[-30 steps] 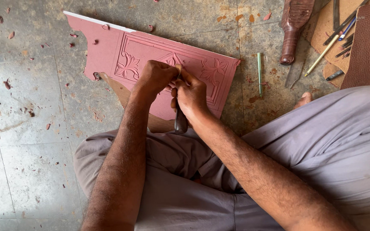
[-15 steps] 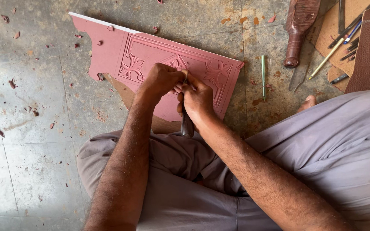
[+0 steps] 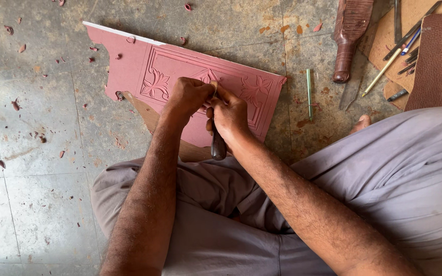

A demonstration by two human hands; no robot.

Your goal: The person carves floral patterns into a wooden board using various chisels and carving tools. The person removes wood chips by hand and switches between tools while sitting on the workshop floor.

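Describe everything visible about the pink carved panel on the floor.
The pink carved panel lies flat on the grey tiled floor, skewed to the view. It looks like a thin board with a pale far edge, a raised rectangular border and flower motifs. Its left edge is cut in a scalloped outline. Pink chips lie around it. Both hands, left hand and right hand, rest on its middle, the right gripping a dark-handled carving tool.

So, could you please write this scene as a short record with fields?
Place: grey tiled floor, person sitting on it
Workpiece: pink carved panel lying flat
Left hand: pressed on the panel
Right hand: grips a dark-handled carving tool
Nearby: green pencil, wooden mallet, pink chips scattered around
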